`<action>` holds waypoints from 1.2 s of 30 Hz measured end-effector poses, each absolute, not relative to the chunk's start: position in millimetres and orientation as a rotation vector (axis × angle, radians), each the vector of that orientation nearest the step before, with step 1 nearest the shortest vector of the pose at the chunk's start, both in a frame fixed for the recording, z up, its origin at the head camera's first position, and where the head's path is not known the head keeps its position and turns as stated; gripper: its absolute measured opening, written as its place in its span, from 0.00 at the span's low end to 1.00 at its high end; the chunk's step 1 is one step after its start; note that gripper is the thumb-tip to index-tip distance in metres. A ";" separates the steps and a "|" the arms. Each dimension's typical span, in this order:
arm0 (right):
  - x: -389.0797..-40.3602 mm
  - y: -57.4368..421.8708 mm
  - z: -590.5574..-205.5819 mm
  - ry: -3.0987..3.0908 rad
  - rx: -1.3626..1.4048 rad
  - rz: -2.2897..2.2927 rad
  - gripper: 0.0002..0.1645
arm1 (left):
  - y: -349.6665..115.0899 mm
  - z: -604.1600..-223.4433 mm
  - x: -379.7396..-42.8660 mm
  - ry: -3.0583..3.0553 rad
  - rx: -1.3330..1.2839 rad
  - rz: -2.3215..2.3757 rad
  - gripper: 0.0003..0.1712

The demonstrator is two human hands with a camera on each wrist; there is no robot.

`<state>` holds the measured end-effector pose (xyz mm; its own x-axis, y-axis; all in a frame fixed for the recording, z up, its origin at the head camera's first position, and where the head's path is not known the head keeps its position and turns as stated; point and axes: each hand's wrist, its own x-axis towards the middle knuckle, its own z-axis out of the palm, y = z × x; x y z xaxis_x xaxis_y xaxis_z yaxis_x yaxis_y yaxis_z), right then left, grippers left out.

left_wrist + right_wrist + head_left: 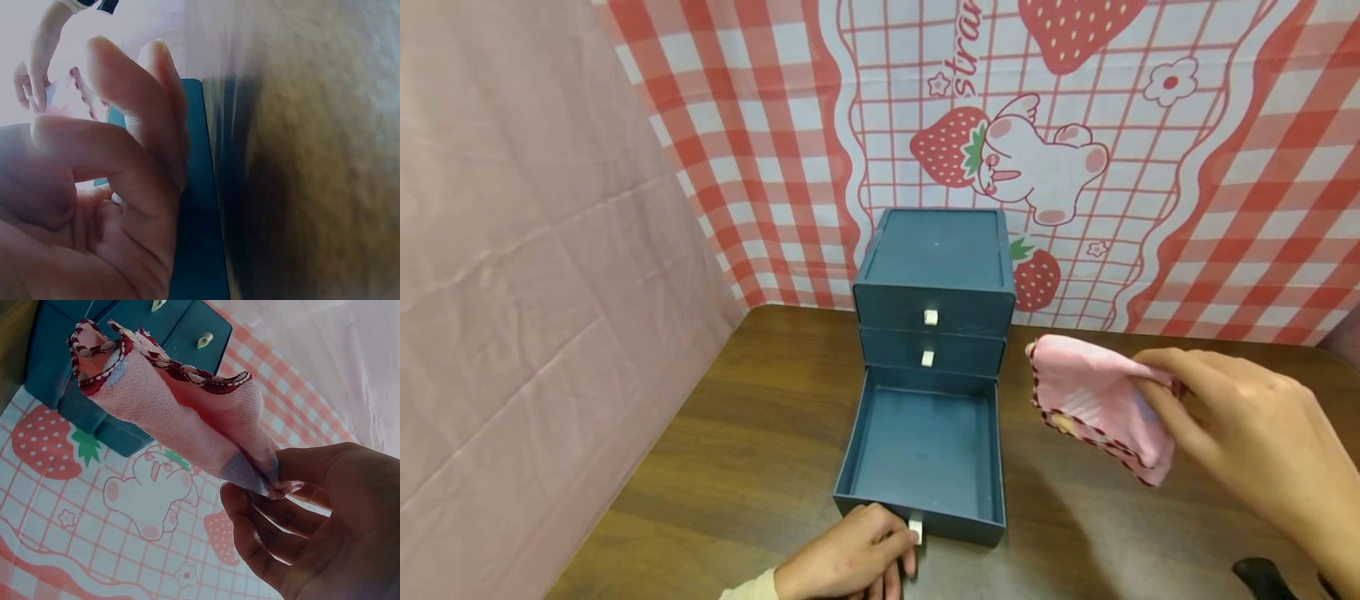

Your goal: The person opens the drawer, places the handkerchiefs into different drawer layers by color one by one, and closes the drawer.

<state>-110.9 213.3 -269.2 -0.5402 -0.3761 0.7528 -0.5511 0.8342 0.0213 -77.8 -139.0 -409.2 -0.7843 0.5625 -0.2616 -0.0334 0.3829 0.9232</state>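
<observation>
A dark blue drawer unit (pixel 936 250) stands on the table with its lowest drawer (pixel 925 450) pulled out; nothing lies in that drawer. At the drawer's front, my left hand (pixel 853 554) has curled fingers at the small white knob (pixel 916 528). The left wrist view shows those fingers bent, with the knob mostly hidden behind them. Right of the unit, my right hand (pixel 1247 417) pinches a folded pink cloth (pixel 1097 396) by one end, above the table. In the right wrist view the cloth (pixel 181 419) has a dark red stitched edge and hangs from thumb and fingertips.
The two upper drawers (pixel 887 346) are closed, each with a white knob. A red-and-white checked strawberry curtain (pixel 775 167) hangs behind, and a pale pink curtain (pixel 535 233) on the left. A black object (pixel 1262 577) sits at the lower right of the wooden table (pixel 737 433).
</observation>
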 end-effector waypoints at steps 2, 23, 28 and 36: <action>-109.7 210.3 -268.0 -2.199 0.679 0.290 0.37 | -138.9 -409.3 -77.2 2.114 0.460 1.413 0.23; -102.3 181.9 -263.2 -2.186 0.736 0.337 0.35 | -140.5 -412.0 -77.2 2.127 0.490 1.402 0.23; -102.6 174.3 -264.2 -2.173 0.774 0.365 0.32 | -140.6 -411.9 -77.5 2.117 0.485 1.407 0.23; -104.5 162.6 -265.2 -2.161 0.836 0.408 0.31 | -141.0 -410.7 -76.9 2.116 0.467 1.405 0.23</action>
<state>-104.5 162.6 -265.2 -0.4892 -0.4333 0.7569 -0.6796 0.7333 -0.0194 -76.9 -141.0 -410.7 -0.7872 0.5625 -0.2529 -0.0150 0.3925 0.9196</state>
